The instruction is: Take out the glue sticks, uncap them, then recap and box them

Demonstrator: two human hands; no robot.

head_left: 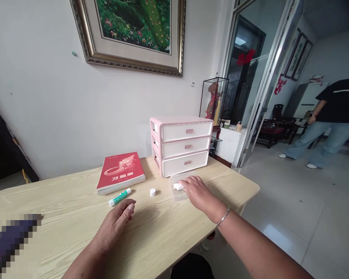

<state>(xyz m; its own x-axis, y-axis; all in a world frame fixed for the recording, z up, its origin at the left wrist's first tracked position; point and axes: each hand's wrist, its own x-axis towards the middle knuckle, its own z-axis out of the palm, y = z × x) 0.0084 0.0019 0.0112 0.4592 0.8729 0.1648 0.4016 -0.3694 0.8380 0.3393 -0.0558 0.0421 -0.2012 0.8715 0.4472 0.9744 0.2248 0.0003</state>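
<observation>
My right hand point(198, 193) is closed around a small white tube point(178, 186), over a translucent shallow tray point(176, 195) in front of the pink and white drawer unit point(186, 147). My left hand point(119, 219) rests near the table's front with its fingers curled together; whether anything is inside them is hidden. Just beyond it lies a green and white glue stick point(120, 197). A small white cap point(152, 192) stands on the table between my two hands. Behind the glue stick is a thick red book point(121, 172).
The wooden table point(64, 209) has its right edge just beyond my right arm. A pixelated dark object point(11, 240) is at the left. A person point(334, 116) stands at the far right, beyond a glass door point(250, 69).
</observation>
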